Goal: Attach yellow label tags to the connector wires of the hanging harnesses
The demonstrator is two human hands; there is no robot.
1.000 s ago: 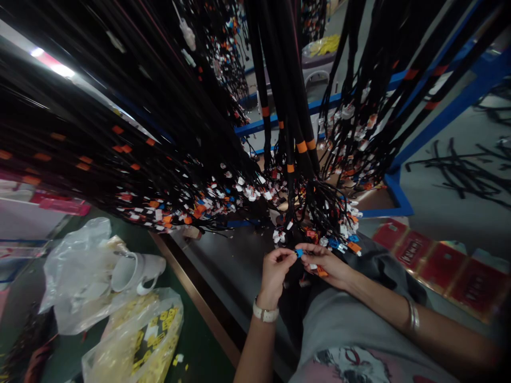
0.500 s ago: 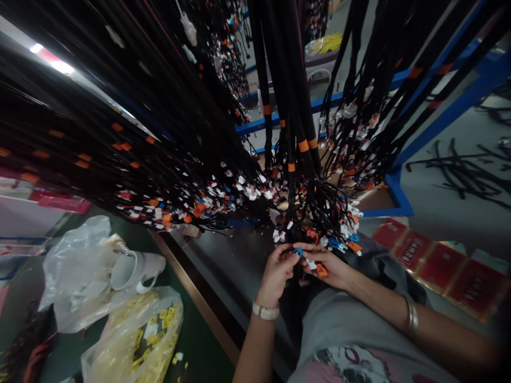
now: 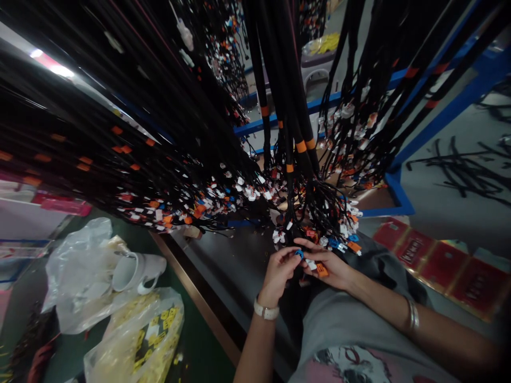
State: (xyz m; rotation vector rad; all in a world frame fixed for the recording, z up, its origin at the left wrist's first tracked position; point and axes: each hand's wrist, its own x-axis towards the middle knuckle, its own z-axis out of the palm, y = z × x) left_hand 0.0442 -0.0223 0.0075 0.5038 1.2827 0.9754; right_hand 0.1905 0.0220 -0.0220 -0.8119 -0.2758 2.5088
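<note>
1. 2 bare hands meet at lower centre: the left hand (image 3: 280, 267) and the right hand (image 3: 328, 264).
2. Near their fingers I count 3 connectors: 1 blue connector (image 3: 299, 255), 1 white connector (image 3: 310, 264) and 1 orange connector (image 3: 321, 270).
3. 1 pale watch (image 3: 265, 310) is on the left wrist; silver bangles (image 3: 413, 315) circle the right forearm, their number unclear.
4. On the green table (image 3: 205, 340) are 1 white mug (image 3: 144, 266) and 2 clear plastic bags, the upper bag (image 3: 66, 287) and the lower bag (image 3: 106, 346), with yellow pieces (image 3: 149, 340) in the lower, too many to count.
5. 5 orange bands show on the middle black cables (image 3: 279, 69); the cables themselves overlap too much to count.
6. The blue connector is at the left hand's fingertips, pinched by thumb and forefinger, just beside the right hand's fingers.
7. The right hand is half curled, its forefinger stretched above the blue connector; whether it grips anything, I cannot tell.
8. The white connector lies at the right hand's inner side, between the blue connector and the orange connector, which is nearest the palm.
9. The blue connector is small and bright, partly covered by fingers; a darker gap shows in its middle.
10. The orange connector is blocky, with dark slots; the white connector is pale and partly hidden.
</note>
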